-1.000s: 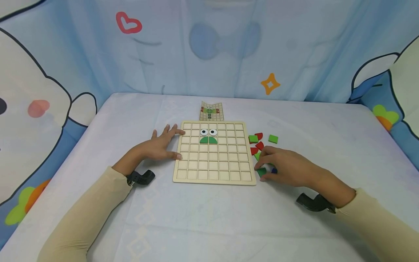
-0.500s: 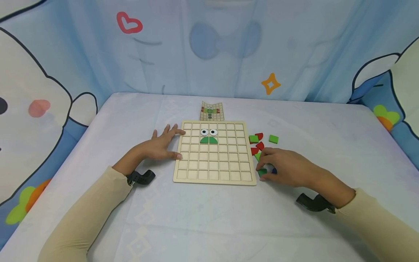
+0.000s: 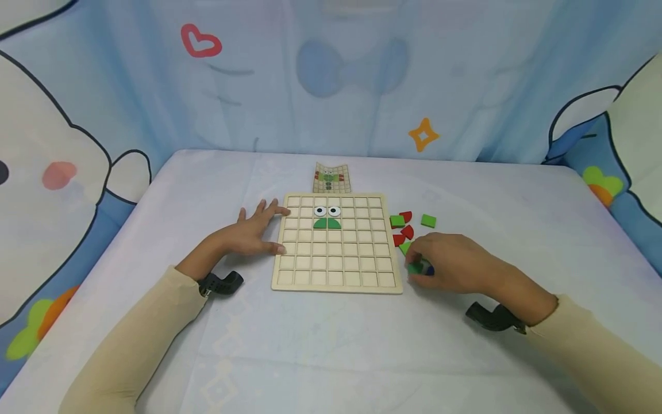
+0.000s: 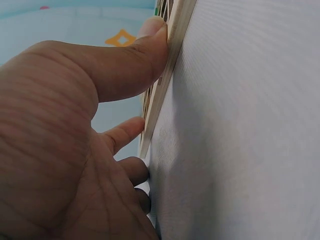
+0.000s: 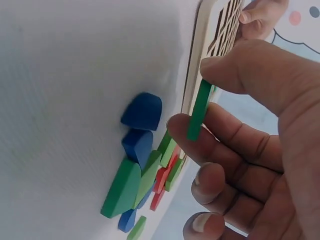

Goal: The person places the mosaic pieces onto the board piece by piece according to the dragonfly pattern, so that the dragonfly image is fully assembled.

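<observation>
The square wooden grid board [image 3: 336,263] lies flat at the middle of the table. Two eye pieces [image 3: 320,211] and, just below them, two rounded dark green pieces [image 3: 334,223] sit in its cells. My left hand [image 3: 250,233] rests at the board's left edge, fingers spread; in the left wrist view its thumb [image 4: 150,45] touches the rim. Right of the board, my right hand [image 3: 455,261] pinches a dark green block [image 5: 200,110] between thumb and fingers, seen edge-on above the tablecloth in the right wrist view.
Beside the board's right edge lie red pieces [image 3: 408,232], light green squares [image 3: 428,221], blue pieces [image 5: 143,111] and another dark green block [image 5: 122,187]. A small picture card [image 3: 331,179] stands behind the board. A blue printed curtain [image 3: 258,86] hangs behind the table.
My right hand has drawn its fingers together on the dark green block and tilted it up. The left hand keeps its place at the board.
</observation>
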A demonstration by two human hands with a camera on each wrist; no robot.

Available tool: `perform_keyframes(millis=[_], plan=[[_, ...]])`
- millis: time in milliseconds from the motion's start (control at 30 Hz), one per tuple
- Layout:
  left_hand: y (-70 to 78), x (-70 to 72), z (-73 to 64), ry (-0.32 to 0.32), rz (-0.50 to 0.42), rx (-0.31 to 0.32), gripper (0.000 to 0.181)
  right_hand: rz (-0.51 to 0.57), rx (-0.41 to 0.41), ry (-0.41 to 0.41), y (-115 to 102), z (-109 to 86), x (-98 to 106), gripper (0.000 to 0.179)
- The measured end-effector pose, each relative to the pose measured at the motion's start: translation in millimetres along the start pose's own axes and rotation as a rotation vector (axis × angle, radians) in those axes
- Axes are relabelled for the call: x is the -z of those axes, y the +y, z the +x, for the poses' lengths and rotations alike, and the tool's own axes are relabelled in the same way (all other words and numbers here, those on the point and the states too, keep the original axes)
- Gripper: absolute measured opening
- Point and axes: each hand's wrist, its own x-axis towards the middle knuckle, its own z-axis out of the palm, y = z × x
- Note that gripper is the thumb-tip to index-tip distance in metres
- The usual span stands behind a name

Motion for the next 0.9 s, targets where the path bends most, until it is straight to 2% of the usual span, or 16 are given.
perform_keyframes(millis=[200, 467, 633, 900], plan=[[-0.7, -0.5, -2.7, -0.006, 0.009, 0.015, 0.083, 0.004, 0.014, -0.013, 1, 6.4, 6, 0.021], [0.8, 1.2, 0.5, -0.021, 0.031, 0.007, 0.082, 0.018, 0.055, 0.026, -3, 20.2, 12, 0.016], [1.2, 1.4, 0.9, -0.025, 0.034, 0.013, 0.083, 0.066, 0.092, 0.02, -13, 42.9, 13, 0.016], [3.2, 2.8, 1.4, -0.041, 0.038, 0.01, 0.084, 0.138, 0.135, 0.006, -28, 92.8, 8, 0.02]])
